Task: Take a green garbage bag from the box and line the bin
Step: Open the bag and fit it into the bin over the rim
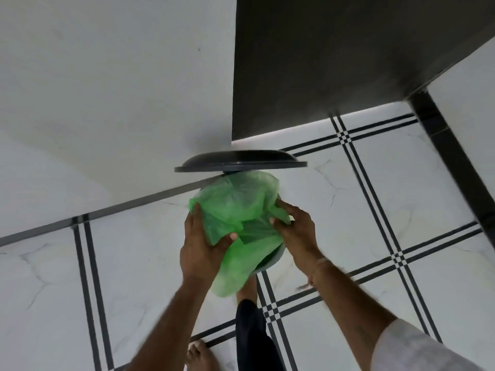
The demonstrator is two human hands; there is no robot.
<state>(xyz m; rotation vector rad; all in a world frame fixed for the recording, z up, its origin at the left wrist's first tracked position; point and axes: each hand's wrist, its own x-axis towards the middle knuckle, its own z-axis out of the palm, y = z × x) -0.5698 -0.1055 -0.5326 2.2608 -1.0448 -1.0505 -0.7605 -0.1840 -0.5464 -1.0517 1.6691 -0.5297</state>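
A thin green garbage bag [238, 215] is spread over the mouth of a small grey pedal bin [270, 261], whose rim shows only at the lower right under the plastic. The bin's dark lid [241, 162] stands raised behind it. My left hand [203, 250] grips the bag's left side, thumb over the plastic. My right hand [297, 231] pinches the bag's right edge. A loose fold of the bag hangs down the bin's front. My foot [247, 289] is at the bin's base, partly hidden by the bag.
The bin stands on a white tiled floor [361, 215] with black line patterns, next to a white wall [107, 103] on the left. A dark cabinet side [334, 62] rises behind the bin. My other bare foot [199, 357] is at the bottom.
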